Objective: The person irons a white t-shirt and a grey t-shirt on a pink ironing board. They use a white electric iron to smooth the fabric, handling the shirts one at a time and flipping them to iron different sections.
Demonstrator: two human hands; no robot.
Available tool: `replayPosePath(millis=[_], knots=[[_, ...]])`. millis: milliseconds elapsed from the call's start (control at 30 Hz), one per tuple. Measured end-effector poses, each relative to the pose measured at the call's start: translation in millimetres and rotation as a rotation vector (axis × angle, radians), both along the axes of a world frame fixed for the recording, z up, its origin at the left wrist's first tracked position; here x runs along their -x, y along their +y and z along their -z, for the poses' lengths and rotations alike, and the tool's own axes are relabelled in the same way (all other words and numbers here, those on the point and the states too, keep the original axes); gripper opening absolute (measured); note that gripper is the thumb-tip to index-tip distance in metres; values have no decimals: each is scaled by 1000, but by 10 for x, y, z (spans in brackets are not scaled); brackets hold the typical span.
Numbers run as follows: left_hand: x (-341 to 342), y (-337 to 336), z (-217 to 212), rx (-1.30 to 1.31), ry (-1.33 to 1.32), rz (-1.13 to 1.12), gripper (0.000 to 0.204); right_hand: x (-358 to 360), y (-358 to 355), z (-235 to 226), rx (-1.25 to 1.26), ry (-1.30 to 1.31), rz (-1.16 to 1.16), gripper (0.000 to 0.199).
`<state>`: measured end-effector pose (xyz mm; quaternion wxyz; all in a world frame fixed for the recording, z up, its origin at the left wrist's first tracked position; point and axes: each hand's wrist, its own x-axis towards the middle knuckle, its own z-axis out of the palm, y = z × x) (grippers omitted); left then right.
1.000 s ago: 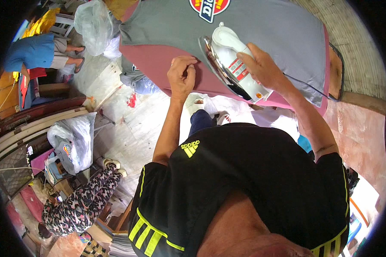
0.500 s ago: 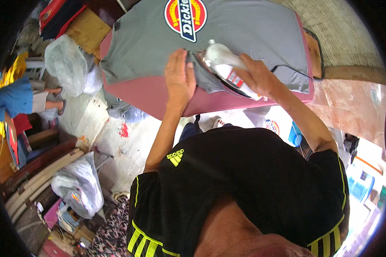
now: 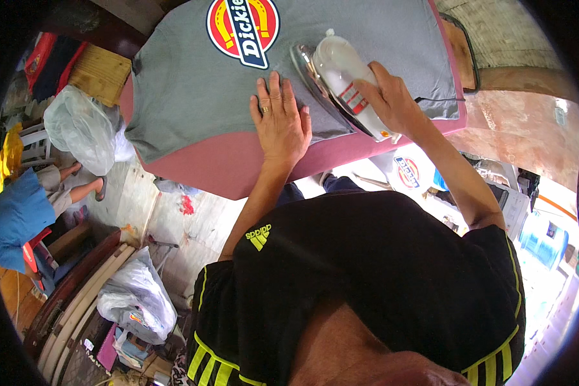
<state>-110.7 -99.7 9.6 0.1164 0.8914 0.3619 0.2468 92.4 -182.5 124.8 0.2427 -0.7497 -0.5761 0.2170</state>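
Note:
A grey T-shirt (image 3: 174,96) with a red, yellow and blue printed emblem lies spread over a pink-covered ironing surface (image 3: 206,161). My right hand (image 3: 392,100) is wrapped round the handle of a white clothes iron (image 3: 338,64). The iron is tipped on its side edge, so part of its shiny soleplate shows above the cloth. To its left, my left hand (image 3: 282,128) rests flat on the shirt just below the emblem, fingers a little apart and a ring on one of them. A dark cord (image 3: 437,99) runs right from behind my right hand.
On the left another person in a blue top (image 3: 19,209) is near a whitish plastic bag (image 3: 80,125) and a wooden box (image 3: 103,71). A second plastic bag (image 3: 138,299) sits beside curved wooden rails lower left. A blue water container (image 3: 543,239) stands at the right.
My left hand has shifted right and turned palm down on the shirt. The iron has tilted up, baring more soleplate. The other person on the left has moved lower in view.

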Motion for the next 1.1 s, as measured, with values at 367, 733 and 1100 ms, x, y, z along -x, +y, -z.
replayPosePath(millis=[367, 733, 1100], knots=[[-41, -7, -80, -21, 102, -56, 69, -1133, 499, -62, -117, -209, -246, 32], [-926, -510, -86, -28, 131, -74, 69, -2411, 1466, -8, -37, -244, -14, 44], [-914, -417, 32, -25, -118, -139, 46, -1490, -920, 48, -112, -3, -505, 37]])
